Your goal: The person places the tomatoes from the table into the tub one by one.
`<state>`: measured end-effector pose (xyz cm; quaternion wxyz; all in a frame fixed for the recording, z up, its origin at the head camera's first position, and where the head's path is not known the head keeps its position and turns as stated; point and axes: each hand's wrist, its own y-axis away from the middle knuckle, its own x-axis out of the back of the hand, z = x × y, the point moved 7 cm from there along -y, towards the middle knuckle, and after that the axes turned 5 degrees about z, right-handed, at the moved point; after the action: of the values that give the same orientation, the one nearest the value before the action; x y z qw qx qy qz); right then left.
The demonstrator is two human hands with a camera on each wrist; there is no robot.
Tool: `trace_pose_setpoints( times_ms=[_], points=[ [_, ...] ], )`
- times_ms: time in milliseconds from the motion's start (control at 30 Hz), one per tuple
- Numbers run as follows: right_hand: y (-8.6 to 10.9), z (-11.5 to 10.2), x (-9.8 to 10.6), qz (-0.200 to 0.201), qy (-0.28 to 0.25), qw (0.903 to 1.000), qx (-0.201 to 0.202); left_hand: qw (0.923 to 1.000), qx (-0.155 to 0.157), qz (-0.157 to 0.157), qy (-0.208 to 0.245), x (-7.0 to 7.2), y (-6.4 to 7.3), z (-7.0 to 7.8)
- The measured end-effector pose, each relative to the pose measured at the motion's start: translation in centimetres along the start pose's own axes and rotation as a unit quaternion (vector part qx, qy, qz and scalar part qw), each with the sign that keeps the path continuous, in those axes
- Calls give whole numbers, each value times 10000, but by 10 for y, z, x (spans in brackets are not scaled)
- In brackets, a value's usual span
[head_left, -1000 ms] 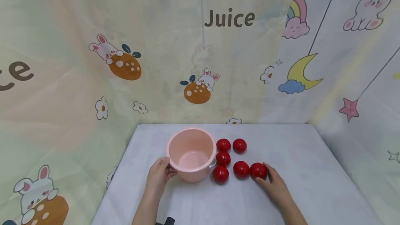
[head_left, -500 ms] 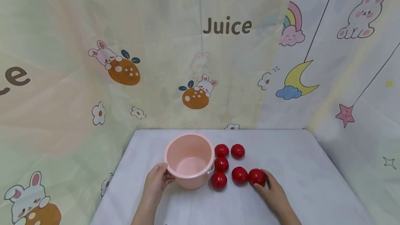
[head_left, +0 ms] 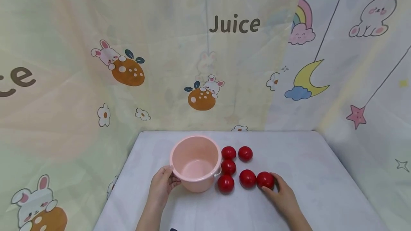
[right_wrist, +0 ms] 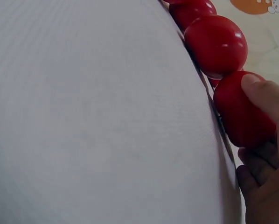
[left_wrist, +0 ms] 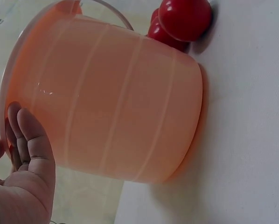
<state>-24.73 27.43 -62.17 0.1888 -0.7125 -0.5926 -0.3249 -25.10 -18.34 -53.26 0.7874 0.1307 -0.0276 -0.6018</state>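
A pale pink bucket point(head_left: 197, 184) stands upright on the white tabletop, left of the middle. My left hand point(head_left: 161, 185) pinches its rim at the left, thumb on the lip and fingers beneath it. The left wrist view shows those fingers point(left_wrist: 34, 135) against the outer wall of the bucket point(left_wrist: 111, 102). On the right, my right hand point(head_left: 283, 195) holds the rightmost red ball point(head_left: 265, 180) between thumb and fingers; the ball point(right_wrist: 242, 112) looks smooth and glossy. Another red ball point(head_left: 247, 179) lies touching its left side. Ball and tabletop contact is partly hidden by my hand.
Several more red balls lie between the bucket and my right hand: a near one point(head_left: 226, 183), a middle one point(head_left: 228, 167) and two at the back point(head_left: 245, 153). A thin white handle point(head_left: 218, 171) hangs on the bucket's right side. Printed cloth point(head_left: 173, 81) encloses the table.
The head view has shifted slightly. Both hands keep their holds on the bucket rim and the red ball, and none of the objects has visibly moved on the table.
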Motion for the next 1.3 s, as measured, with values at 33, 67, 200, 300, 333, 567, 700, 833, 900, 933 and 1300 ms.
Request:
trace_pose_setpoints(
  times_ms=[33, 67, 200, 300, 333, 567, 700, 833, 900, 933, 1300],
  points=[
    [0, -1, 1, -2, 29, 10000, -12, 10000, 12, -9, -8, 0, 0, 0],
    [1, -1, 3, -1, 48, 10000, -14, 10000, 20, -7, -7, 0, 0, -1],
    [1, -12, 12, 20, 40, 9999, 159, 10000, 39, 1, 6, 0, 0, -2],
    [2, -26, 21, 153, -30, 9988, 467, 10000, 9, -12, 7, 0, -1, -3],
    [3, -33, 25, 215, -48, 9981, 576, 10000, -8, -17, 3, -1, -1, -2],
    [4, -84, 46, 564, -182, 9914, 1163, 9999, -40, -30, 104, -1, 0, -2],
    [2, -112, 51, 563, -255, 9888, 1359, 9999, -101, 7, 115, -1, 0, -3],
    [-2, -136, 50, 462, -276, 9870, 1511, 9999, -121, 54, 64, -1, 0, -4],
    [-4, -149, 49, 407, -326, 9853, 1630, 9999, -121, 55, 61, -1, -1, -4],
    [-5, -156, 48, 388, -366, 9839, 1706, 9999, -126, 46, 52, 0, -1, -4],
    [-14, -219, 16, -154, -648, 9745, 2141, 9999, -83, 9, 100, 0, 0, -5]
  ],
)
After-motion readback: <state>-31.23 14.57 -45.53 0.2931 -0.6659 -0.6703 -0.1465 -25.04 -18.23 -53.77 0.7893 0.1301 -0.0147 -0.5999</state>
